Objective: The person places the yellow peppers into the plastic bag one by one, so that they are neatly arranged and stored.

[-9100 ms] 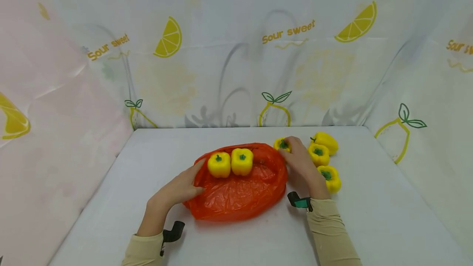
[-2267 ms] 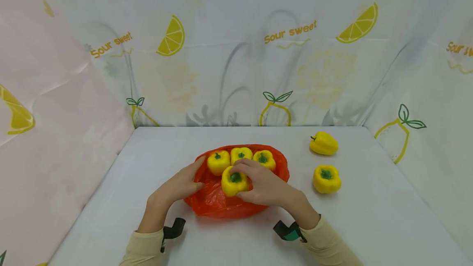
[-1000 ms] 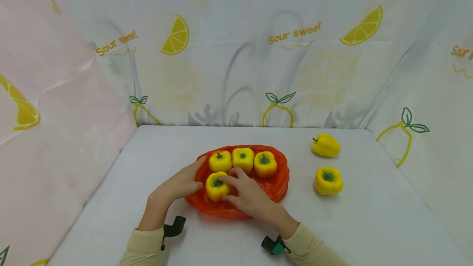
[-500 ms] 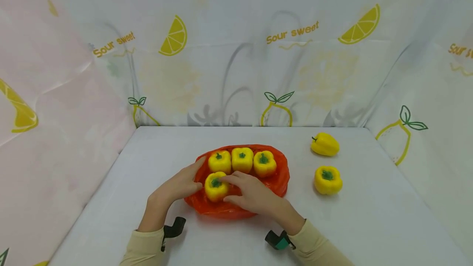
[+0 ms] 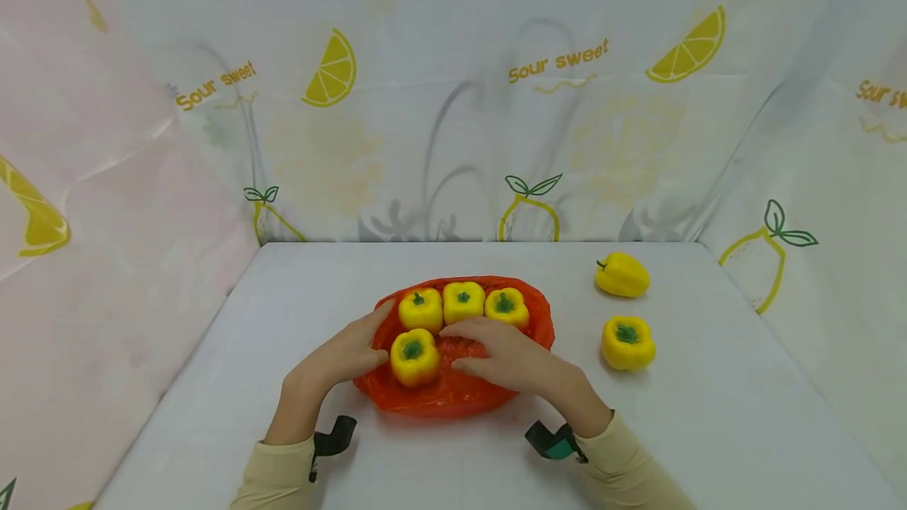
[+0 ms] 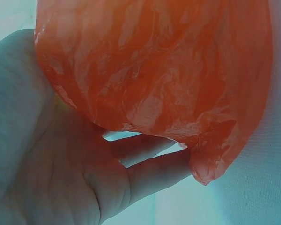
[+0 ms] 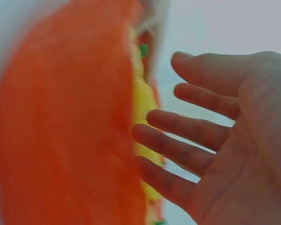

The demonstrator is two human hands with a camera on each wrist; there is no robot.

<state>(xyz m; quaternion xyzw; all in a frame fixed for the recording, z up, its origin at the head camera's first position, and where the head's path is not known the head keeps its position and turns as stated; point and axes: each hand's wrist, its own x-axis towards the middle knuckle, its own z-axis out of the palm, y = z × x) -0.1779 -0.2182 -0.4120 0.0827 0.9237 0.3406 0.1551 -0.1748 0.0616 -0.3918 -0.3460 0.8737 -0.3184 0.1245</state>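
Head view: orange bag (image 5: 489, 384) lies mid-worktop (image 5: 708, 431), nearer the front edge, four yellow peppers on it: three in a row behind, one (image 5: 414, 356) in front. Left hand (image 5: 340, 356) rests on the bag's left edge, fingers straight. Right hand (image 5: 513, 359) lies flat over the bag, fingers spread, holding nothing. Left wrist view alone shows fingers (image 6: 150, 164) under the crinkled plastic. Two more peppers (image 5: 627, 341) sit towards the right edge. Curtain (image 5: 453, 101) reads "Sour sweet".

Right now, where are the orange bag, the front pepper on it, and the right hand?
orange bag (image 5: 453, 400), head view, near crumpled edge
front pepper (image 5: 414, 356), head view, yellow body
right hand (image 5: 512, 360), head view, back of hand
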